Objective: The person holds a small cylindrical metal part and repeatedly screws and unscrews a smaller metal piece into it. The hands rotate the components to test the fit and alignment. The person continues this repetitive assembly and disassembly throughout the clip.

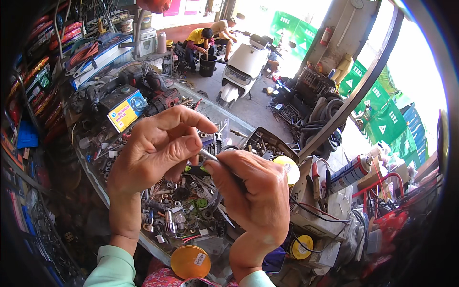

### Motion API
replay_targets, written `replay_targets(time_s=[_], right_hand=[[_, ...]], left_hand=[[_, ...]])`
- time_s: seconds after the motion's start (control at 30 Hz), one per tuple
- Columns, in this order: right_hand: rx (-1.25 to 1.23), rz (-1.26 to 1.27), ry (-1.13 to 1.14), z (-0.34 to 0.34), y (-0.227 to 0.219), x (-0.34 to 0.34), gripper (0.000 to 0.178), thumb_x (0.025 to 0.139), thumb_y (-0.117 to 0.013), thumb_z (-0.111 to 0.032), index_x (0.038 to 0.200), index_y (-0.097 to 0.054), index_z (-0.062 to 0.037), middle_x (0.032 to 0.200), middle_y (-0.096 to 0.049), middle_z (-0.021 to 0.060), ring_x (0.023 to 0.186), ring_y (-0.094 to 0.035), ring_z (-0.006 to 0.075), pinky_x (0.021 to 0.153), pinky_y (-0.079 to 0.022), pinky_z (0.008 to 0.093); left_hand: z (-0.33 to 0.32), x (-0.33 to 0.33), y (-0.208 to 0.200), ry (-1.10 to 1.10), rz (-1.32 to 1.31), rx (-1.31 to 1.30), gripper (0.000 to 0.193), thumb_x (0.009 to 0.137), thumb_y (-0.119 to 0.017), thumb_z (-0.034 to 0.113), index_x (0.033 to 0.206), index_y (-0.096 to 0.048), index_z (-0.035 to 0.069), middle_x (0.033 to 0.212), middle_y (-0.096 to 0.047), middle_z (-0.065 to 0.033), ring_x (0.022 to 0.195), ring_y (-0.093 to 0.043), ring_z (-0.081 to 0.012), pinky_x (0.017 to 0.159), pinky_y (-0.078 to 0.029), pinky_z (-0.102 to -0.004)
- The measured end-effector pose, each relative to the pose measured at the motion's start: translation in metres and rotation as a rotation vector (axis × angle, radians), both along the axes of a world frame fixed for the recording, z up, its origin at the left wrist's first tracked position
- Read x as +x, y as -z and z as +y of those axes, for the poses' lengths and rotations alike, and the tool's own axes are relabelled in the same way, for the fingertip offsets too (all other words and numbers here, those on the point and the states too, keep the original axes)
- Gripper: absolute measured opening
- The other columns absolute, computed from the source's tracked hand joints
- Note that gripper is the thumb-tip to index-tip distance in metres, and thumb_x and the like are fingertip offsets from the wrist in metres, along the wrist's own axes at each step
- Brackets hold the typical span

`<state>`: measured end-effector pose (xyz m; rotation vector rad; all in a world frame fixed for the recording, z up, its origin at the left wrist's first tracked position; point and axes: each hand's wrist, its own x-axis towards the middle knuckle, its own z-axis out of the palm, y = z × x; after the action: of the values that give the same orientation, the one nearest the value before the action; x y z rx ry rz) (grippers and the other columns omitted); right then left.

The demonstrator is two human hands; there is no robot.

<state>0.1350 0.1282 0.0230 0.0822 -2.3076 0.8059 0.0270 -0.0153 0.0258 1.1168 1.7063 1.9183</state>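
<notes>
Both of my hands are raised close together over a cluttered glass-topped counter (162, 248). In my right hand (253, 191) the fingers are curled around a slim metal rod (207, 154), whose pale tip points toward the other hand. What lies deeper in that grip is mostly hidden. My left hand (160, 148) is bent, thumb against the curled fingers and index finger stretched over them; anything pinched there is too small to make out. Below them lie a silver socket-like fitting (170, 223) and several loose nuts, screws and small metal parts.
A dark parts tray (270, 142) and a yellow round lid (288, 168) stand beyond my right hand. An orange lid (190, 262) is near me. A spray can (351, 171) lies at right. Farther off are a white scooter (246, 67) and two seated people, one beside a black bucket (207, 66).
</notes>
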Motion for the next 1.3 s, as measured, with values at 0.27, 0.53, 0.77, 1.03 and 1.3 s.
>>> replay_targets(time_s=[0.27, 0.53, 0.77, 1.03, 1.3], right_hand=[[-0.024, 0.016, -0.010, -0.001, -0.001, 0.001, 0.015, 0.084, -0.066, -0.016, 0.075, -0.059, -0.0068, 0.062, -0.056, 0.0065, 0.050, -0.056, 0.0267, 0.044, -0.040, 0.0358], [0.002, 0.025, -0.008, 0.000, -0.001, 0.002, 0.011, 0.083, -0.067, -0.015, 0.078, -0.060, -0.0068, 0.065, -0.059, 0.0066, 0.051, -0.058, 0.0263, 0.044, -0.040, 0.0353], [-0.011, 0.035, 0.016, -0.001, -0.001, 0.001, 0.011, 0.083, -0.068, -0.015, 0.079, -0.061, -0.0064, 0.065, -0.058, 0.0077, 0.051, -0.056, 0.0269, 0.044, -0.039, 0.0352], [-0.010, 0.002, 0.027, -0.002, -0.004, 0.003, 0.012, 0.081, -0.069, -0.014, 0.076, -0.060, -0.0061, 0.062, -0.057, 0.0086, 0.050, -0.055, 0.0279, 0.044, -0.038, 0.0364], [-0.049, 0.023, 0.037, -0.003, -0.002, -0.002, 0.012, 0.079, -0.070, -0.012, 0.076, -0.061, -0.0049, 0.061, -0.056, 0.0100, 0.049, -0.054, 0.0294, 0.045, -0.040, 0.0363]], left_hand=[[0.002, -0.003, 0.004, -0.015, 0.088, 0.065, 0.035, 0.092, -0.060, 0.023, 0.112, -0.053, -0.004, 0.077, -0.057, -0.0033, 0.055, -0.051, -0.0035, 0.044, -0.038, -0.0154], [-0.002, -0.003, -0.003, 0.036, 0.028, -0.032, 0.033, 0.095, -0.054, 0.026, 0.110, -0.055, -0.004, 0.070, -0.054, -0.0014, 0.049, -0.048, -0.0024, 0.042, -0.035, -0.0142], [0.002, 0.000, 0.002, -0.032, 0.055, 0.110, 0.037, 0.093, -0.059, 0.032, 0.110, -0.059, -0.001, 0.089, -0.058, -0.0039, 0.062, -0.055, -0.0045, 0.047, -0.039, -0.0155], [0.003, -0.003, -0.002, -0.071, 0.053, -0.067, 0.024, 0.096, -0.055, 0.023, 0.105, -0.061, 0.001, 0.063, -0.053, 0.0034, 0.052, -0.049, 0.0000, 0.041, -0.034, -0.0159], [0.003, -0.004, 0.008, 0.000, 0.097, 0.155, 0.030, 0.091, -0.062, 0.017, 0.113, -0.056, -0.001, 0.077, -0.056, -0.0011, 0.064, -0.052, -0.0041, 0.050, -0.041, -0.0176]])
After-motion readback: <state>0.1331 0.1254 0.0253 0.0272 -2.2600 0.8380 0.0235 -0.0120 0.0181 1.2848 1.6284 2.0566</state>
